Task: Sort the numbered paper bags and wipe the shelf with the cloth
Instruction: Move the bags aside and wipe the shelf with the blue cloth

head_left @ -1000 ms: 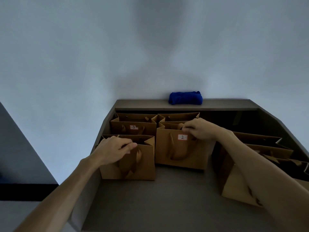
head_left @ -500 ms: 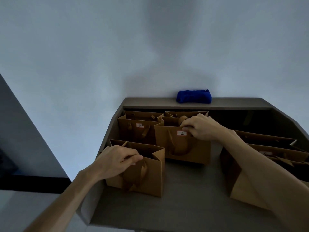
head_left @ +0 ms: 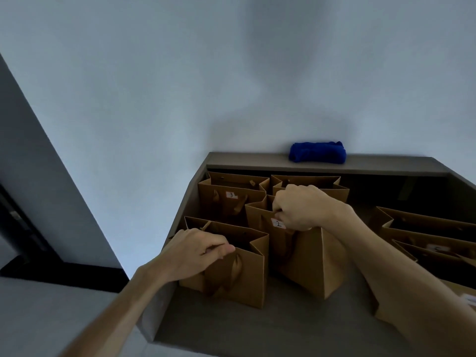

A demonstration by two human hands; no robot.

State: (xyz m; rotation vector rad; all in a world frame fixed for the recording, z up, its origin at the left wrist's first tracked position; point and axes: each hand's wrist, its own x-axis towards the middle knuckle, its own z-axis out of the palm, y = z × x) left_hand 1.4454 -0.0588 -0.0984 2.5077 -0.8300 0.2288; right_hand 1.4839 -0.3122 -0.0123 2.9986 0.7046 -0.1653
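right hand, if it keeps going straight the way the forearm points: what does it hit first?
Probably the unlabelled bag at the back, directly behind bag 2, whose top edge the right hand grips. The forearm points up-left toward it and bag 3. Depth is unclear from one view.

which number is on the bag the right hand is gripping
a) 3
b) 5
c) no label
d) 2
d: the right hand grips the top edge of the bag whose white label reads 2; the bag marked 3 stands behind it, untouched.
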